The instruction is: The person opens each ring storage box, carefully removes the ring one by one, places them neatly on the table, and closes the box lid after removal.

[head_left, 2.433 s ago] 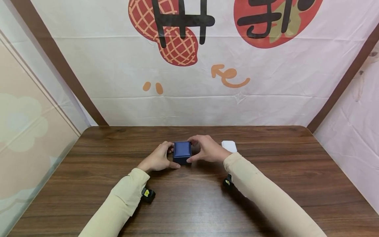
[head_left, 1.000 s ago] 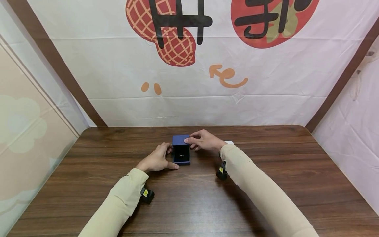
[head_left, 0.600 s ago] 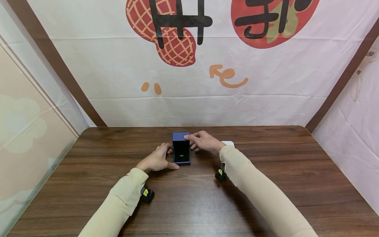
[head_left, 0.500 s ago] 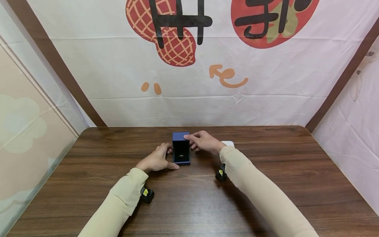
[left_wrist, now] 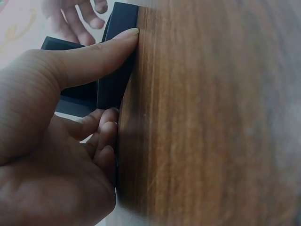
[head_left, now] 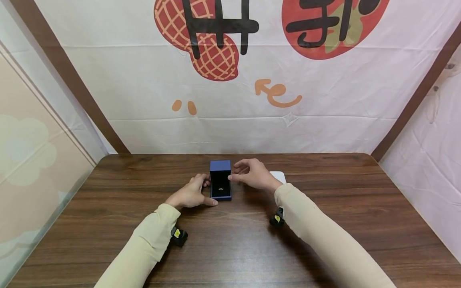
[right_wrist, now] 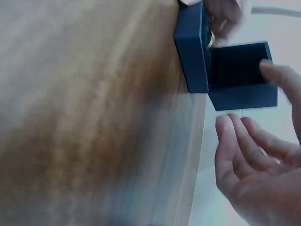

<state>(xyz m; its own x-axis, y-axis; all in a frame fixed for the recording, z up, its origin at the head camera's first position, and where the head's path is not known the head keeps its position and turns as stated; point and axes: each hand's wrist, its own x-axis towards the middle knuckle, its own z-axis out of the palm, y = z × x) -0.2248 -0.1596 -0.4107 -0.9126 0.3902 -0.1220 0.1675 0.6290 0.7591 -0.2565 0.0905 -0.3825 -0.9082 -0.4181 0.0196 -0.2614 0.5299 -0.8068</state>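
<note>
A blue ring box (head_left: 220, 165) stands with its lid raised on the brown table, its dark inside facing me. In it sits a small gold-coloured ring (head_left: 221, 189). My left hand (head_left: 189, 194) holds the base from the left; in the left wrist view its thumb lies across the front of the box base (left_wrist: 115, 75) and the fingers curl at the side. Just right of the lid is my right hand (head_left: 253, 176), fingers loosely bent and holding nothing. In the right wrist view, its fingers (right_wrist: 235, 141) are apart from the lid (right_wrist: 244, 96).
A white item with cut corners (head_left: 278, 176) lies behind my right wrist, partly covered by it. The wooden table (head_left: 230, 248) meets a printed white cloth (head_left: 144, 80) at its far edge.
The box lid, closed at first, has swung up and back, showing the ring. My right hand has let go of the lid and drawn slightly right. My left hand stays on the base.
</note>
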